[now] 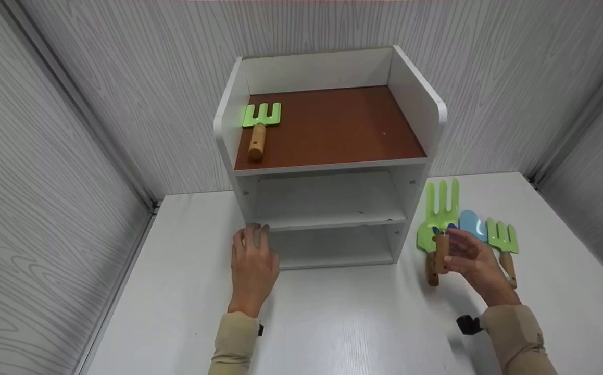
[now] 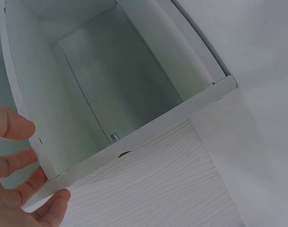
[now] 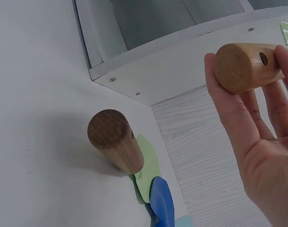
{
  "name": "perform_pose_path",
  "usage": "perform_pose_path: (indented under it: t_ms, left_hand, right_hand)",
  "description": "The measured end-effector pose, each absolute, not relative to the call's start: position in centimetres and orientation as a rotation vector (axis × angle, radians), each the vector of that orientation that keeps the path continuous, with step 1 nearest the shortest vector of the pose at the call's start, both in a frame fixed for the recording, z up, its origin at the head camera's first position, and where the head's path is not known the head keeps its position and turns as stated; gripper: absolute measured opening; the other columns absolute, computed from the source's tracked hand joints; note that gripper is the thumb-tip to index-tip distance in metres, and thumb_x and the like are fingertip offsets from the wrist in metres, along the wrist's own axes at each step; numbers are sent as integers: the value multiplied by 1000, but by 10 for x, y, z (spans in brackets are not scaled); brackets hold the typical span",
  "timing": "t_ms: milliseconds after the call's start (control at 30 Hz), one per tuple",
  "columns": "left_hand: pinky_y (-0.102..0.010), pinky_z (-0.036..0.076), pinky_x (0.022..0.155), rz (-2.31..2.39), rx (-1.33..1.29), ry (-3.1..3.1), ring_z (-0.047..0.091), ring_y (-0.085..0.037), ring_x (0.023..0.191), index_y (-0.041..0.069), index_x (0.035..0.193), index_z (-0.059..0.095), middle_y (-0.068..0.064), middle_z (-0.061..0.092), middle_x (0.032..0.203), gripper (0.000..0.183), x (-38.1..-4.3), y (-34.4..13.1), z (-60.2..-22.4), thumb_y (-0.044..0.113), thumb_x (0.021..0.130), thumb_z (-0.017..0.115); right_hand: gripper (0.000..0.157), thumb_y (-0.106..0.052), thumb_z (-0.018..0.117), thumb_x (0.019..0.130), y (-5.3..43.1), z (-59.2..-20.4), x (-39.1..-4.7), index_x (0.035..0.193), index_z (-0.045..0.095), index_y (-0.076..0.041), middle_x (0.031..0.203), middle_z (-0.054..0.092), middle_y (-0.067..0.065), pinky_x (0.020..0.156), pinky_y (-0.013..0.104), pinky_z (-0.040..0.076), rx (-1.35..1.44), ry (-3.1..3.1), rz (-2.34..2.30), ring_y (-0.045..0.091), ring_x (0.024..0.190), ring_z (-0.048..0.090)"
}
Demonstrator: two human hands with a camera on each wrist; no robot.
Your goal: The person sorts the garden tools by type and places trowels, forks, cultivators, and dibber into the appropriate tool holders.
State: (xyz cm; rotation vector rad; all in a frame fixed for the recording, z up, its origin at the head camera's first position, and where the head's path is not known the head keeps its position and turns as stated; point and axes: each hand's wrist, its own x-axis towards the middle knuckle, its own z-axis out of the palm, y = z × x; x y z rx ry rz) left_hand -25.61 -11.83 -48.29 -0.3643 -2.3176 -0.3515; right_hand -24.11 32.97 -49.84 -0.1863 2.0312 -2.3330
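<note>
A white shelf unit (image 1: 327,165) with a brown top board stands upright at the centre. My left hand (image 1: 253,260) grips the front edge of its left side panel, low down; in the left wrist view the fingertips (image 2: 21,124) lie along the edge. To the right of the unit, my right hand (image 1: 476,260) holds a green three-tined garden fork (image 1: 442,205) by its wooden handle, tines pointing away, raised off the table. Its handle end (image 3: 234,68) shows between thumb and fingers in the right wrist view. Below it lies a green trowel (image 1: 425,239) with a darker wooden handle.
Another green fork (image 1: 262,117) lies at the left of the unit's top board. On the white table (image 1: 333,323), right of the unit, are a light blue tool (image 1: 472,225), a dark blue piece (image 3: 162,201) and a small green fork (image 1: 503,237). Grained walls stand behind and beside.
</note>
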Motion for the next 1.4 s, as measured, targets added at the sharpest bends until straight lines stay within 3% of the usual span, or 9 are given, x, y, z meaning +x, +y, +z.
perform_pose_path:
  t_ms: [200,433,767,1000,1400]
  left_hand:
    - [-50,50,94,-350,-363,-2323,49,-42,112,-8,124,61,-22,54,122,43,-256,-118,-482,-1,84,71]
    - [-51,49,95,-364,-361,-2328,49,-42,112,-9,125,60,-22,54,123,44,-255,-118,-481,-1,83,71]
    - [-52,50,94,-378,-371,-2323,50,-43,113,-10,124,61,-23,55,122,41,-255,-117,-482,-2,84,68]
    - [-52,51,93,-376,-371,-2318,51,-44,112,-10,123,61,-24,56,121,42,-255,-117,-482,-2,83,70]
    - [-52,50,94,-371,-361,-2331,50,-43,112,-10,124,61,-24,55,122,42,-256,-118,-482,0,84,71]
  right_hand:
    - [53,14,58,93,326,-496,-240,135,61,-17,121,64,-1,82,28,55,-183,2051,-2377,14,110,60]
    - [52,8,62,94,323,-493,-241,140,56,-15,124,64,-2,92,29,53,-203,2127,-2281,14,115,59]
    - [53,16,59,90,313,-488,-245,133,65,-14,119,69,-1,79,30,56,-191,2076,-2381,15,106,65]
    - [53,13,63,90,308,-485,-248,135,64,-15,120,68,-3,88,32,55,-243,2134,-2313,17,112,61]
    - [52,15,64,87,298,-475,-254,132,67,-10,118,71,0,90,37,55,-315,2101,-2333,22,108,65]
